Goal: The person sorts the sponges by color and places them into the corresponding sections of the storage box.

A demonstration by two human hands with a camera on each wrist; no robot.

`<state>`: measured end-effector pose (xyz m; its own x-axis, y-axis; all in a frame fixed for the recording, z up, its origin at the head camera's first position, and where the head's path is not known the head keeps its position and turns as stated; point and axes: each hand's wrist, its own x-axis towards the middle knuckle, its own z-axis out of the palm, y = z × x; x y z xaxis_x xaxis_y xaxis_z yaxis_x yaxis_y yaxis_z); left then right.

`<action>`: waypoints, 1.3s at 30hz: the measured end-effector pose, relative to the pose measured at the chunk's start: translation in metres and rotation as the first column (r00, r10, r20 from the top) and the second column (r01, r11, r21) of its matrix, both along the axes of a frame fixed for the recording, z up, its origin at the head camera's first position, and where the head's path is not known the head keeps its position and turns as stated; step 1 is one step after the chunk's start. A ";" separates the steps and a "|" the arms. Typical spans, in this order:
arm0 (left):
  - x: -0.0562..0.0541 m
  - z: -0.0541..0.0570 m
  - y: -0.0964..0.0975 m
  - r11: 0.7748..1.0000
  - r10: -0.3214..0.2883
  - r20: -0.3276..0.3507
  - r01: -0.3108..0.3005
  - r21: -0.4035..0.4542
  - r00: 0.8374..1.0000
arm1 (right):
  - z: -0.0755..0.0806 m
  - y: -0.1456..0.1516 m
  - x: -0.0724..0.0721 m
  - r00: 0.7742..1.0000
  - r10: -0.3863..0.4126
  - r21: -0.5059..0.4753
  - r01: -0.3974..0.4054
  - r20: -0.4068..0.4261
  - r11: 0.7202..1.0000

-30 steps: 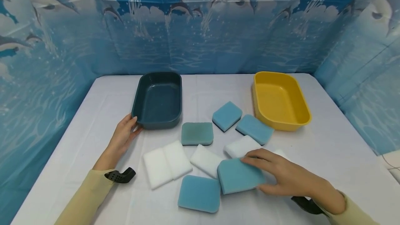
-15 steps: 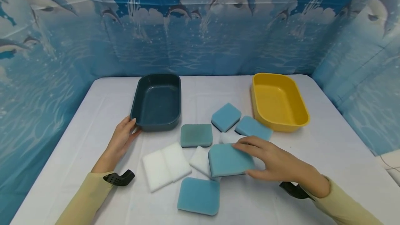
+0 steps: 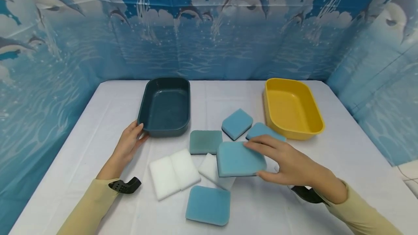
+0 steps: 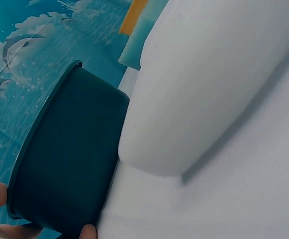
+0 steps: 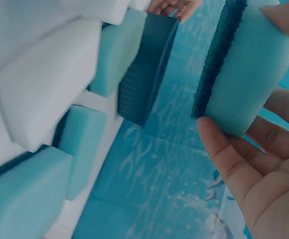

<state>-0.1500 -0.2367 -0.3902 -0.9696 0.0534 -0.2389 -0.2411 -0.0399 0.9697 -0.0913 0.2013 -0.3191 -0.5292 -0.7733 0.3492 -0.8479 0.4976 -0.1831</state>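
Note:
My right hand (image 3: 284, 160) holds a light-blue sponge (image 3: 241, 159) by its right side, raised above the table. A dark scouring layer (image 5: 216, 59) shows on the sponge's underside in the right wrist view. At the near-left corner of a dark teal basin (image 3: 164, 132), my left hand (image 3: 127, 144) grips the rim and wall. The held sponge partly covers a white sponge (image 3: 208, 168); another white one behind it is mostly hidden. A greener sponge (image 3: 205, 141) lies just beyond, and a blue sponge (image 3: 208, 206) lies nearest me.
To the right stands a yellow basin (image 3: 295, 133). Two blue sponges, one tilted (image 3: 237, 123) and one partly covered (image 3: 264, 130), lie left of it. Two white sponges (image 3: 173, 173) sit side by side in front of the teal basin. A dolphin-print curtain (image 3: 209, 53) hangs behind the table.
My right hand has lifted the blue sponge and carried it leftward and away from me, over the white sponges. My left hand and the teal basin have stayed put.

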 end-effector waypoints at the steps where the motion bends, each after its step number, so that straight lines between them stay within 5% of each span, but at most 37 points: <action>1: 0.000 0.000 0.000 1.000 -0.001 0.000 0.001 -0.002 1.000 | 0.002 -0.001 -0.001 1.000 0.007 -0.005 -0.007 -0.002 1.000; 22: -0.002 0.000 0.001 1.000 -0.007 -0.008 0.007 0.010 1.000 | 0.013 -0.032 -0.039 0.992 0.086 -0.087 -0.094 -0.091 0.992; 39: -0.002 -0.001 0.001 1.000 -0.016 -0.029 0.016 0.015 0.999 | 0.013 -0.060 -0.074 0.998 0.061 -0.087 -0.060 0.003 0.994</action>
